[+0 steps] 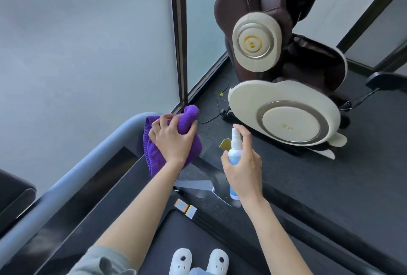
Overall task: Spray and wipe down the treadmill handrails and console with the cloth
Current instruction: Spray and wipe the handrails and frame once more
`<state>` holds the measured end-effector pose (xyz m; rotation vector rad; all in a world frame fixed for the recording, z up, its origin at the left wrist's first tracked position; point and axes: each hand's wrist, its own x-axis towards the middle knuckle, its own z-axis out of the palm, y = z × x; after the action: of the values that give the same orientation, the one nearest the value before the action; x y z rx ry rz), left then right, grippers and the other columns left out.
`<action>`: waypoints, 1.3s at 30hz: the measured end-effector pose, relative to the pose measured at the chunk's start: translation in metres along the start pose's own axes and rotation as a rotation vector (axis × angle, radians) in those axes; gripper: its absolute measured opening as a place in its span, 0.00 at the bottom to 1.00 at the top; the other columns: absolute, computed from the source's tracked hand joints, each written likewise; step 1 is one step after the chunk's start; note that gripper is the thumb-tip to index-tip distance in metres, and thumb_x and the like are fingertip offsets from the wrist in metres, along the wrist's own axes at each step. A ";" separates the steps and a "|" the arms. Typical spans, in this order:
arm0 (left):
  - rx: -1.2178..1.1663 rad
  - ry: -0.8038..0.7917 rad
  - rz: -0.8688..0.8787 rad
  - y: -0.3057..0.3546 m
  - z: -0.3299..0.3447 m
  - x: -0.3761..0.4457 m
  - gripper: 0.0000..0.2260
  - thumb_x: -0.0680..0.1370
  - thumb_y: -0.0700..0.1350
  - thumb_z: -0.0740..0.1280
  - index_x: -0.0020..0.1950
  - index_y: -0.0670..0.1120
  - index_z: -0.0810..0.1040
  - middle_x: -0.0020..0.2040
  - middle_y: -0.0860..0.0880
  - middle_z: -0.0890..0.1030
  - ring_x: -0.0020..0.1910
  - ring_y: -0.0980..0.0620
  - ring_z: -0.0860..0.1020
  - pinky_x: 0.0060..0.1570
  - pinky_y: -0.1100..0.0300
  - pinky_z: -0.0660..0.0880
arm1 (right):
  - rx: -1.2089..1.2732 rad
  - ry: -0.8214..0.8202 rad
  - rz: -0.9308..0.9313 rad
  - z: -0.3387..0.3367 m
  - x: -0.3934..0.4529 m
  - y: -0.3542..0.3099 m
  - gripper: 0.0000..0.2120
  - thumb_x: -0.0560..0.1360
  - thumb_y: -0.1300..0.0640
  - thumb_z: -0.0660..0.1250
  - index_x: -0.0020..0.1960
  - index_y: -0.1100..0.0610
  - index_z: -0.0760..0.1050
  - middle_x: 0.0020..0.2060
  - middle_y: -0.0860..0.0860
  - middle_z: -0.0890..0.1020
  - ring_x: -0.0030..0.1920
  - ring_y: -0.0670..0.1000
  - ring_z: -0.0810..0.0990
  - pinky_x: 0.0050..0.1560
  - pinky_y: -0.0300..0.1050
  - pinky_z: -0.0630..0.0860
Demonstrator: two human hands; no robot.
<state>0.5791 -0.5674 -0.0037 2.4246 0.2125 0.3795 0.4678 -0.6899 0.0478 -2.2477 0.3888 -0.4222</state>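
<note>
My left hand (174,140) grips a bunched purple cloth (154,153) and holds it against the curved right end of the grey treadmill handrail (88,164). To its right my right hand (244,169) holds a small white spray bottle (235,149) upright, index finger resting on top of the nozzle. The dark console panel (105,177) runs below the rail toward the lower left. The bottle's lower part shows under my palm.
A cream and brown massage chair (286,103) stands on the dark floor to the right. Frosted glass with a dark frame post (179,32) fills the left. A black cable (217,107) lies on the floor. My white slippers (198,261) stand on the treadmill belt.
</note>
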 end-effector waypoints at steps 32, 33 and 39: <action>0.059 -0.167 0.181 0.012 -0.009 -0.012 0.18 0.71 0.63 0.68 0.47 0.48 0.82 0.51 0.49 0.81 0.56 0.42 0.71 0.54 0.49 0.62 | -0.047 0.188 0.135 -0.035 -0.050 0.013 0.29 0.71 0.65 0.66 0.68 0.47 0.65 0.45 0.48 0.81 0.40 0.56 0.76 0.41 0.47 0.72; 0.054 -0.182 0.200 0.016 -0.008 -0.023 0.18 0.71 0.63 0.69 0.47 0.49 0.82 0.50 0.50 0.81 0.56 0.43 0.71 0.55 0.49 0.63 | -0.048 0.195 0.132 -0.033 -0.052 0.012 0.29 0.71 0.65 0.66 0.68 0.47 0.66 0.45 0.47 0.80 0.40 0.56 0.76 0.41 0.47 0.72; -0.055 -0.197 0.435 0.024 0.003 -0.091 0.16 0.70 0.61 0.69 0.51 0.52 0.81 0.50 0.53 0.80 0.56 0.46 0.74 0.60 0.47 0.66 | -0.066 0.181 0.118 -0.030 -0.065 0.011 0.29 0.71 0.65 0.67 0.69 0.49 0.65 0.50 0.49 0.81 0.43 0.57 0.78 0.44 0.50 0.75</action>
<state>0.4951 -0.6108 -0.0102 2.4226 -0.4122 0.3257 0.3955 -0.6900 0.0471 -2.2430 0.6341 -0.5590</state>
